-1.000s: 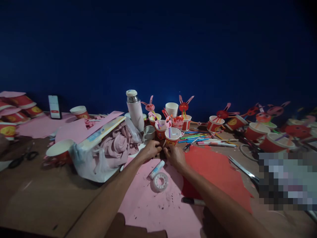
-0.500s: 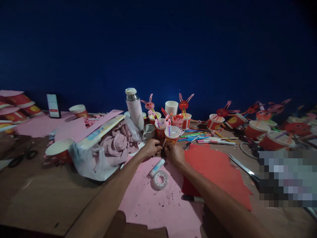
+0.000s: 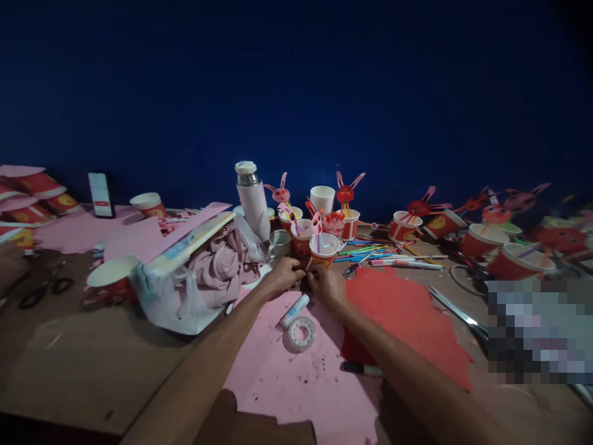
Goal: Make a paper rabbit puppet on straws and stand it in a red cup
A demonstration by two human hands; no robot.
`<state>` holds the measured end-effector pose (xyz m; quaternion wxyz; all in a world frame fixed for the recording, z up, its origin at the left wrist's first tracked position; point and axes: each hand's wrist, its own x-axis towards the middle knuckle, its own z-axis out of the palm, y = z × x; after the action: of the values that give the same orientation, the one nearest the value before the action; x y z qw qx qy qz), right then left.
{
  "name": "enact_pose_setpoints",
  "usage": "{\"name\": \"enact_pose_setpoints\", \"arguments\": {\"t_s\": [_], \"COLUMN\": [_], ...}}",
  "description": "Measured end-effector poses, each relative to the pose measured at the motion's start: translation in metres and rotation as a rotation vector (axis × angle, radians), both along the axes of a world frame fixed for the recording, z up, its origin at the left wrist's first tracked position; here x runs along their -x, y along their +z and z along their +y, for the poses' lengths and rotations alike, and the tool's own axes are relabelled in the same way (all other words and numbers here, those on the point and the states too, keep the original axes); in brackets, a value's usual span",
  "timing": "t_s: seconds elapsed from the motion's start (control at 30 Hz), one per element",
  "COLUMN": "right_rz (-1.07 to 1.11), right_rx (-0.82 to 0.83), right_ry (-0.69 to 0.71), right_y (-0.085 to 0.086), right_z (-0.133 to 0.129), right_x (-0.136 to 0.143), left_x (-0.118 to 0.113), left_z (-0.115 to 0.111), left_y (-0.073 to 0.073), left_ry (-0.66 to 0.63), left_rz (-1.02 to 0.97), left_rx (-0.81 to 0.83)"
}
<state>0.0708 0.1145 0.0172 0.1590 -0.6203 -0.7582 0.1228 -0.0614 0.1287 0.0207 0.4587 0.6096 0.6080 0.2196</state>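
Observation:
My left hand (image 3: 283,275) is closed, thumb and fingers pinched together just short of a red paper cup (image 3: 323,245). Fingers curled, my right hand (image 3: 328,285) lies against the near side of that cup. Whatever sits between the fingertips of either hand is too small or hidden to name. A pink rabbit-eared paper figure (image 3: 317,224) stands at the cup's far rim. Below the hands, a glue stick (image 3: 294,310) and a roll of clear tape (image 3: 302,334) rest on a pink paper sheet (image 3: 296,389).
Red paper (image 3: 407,315), scissors (image 3: 456,312) and coloured pens and straws (image 3: 370,252) lie to the right. A plastic bag (image 3: 185,309) and a thermos (image 3: 253,204) stand left of centre. Another person's hand (image 3: 12,266) shows at the left edge.
The view has shifted slightly. My two hands keep nearly the same pose by the cup. At the left edge, the other person's hand has moved.

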Motion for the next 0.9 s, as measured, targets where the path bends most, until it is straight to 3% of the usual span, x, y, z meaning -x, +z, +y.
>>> {"name": "enact_pose_setpoints", "arguments": {"t_s": [0.3, 0.9], "right_rz": [-0.010, -0.024], "right_rx": [0.007, 0.005], "right_ry": [-0.010, -0.014], "right_y": [0.0012, 0.0001], "right_z": [-0.0008, -0.0013], "right_x": [0.0002, 0.0005], "left_x": [0.0059, 0.0038], "left_z": [-0.0009, 0.0007], "left_y": [0.0039, -0.0009], "left_ry": [-0.046, -0.008], "left_rz": [-0.037, -0.072], "left_rx": [0.034, 0.043]}}
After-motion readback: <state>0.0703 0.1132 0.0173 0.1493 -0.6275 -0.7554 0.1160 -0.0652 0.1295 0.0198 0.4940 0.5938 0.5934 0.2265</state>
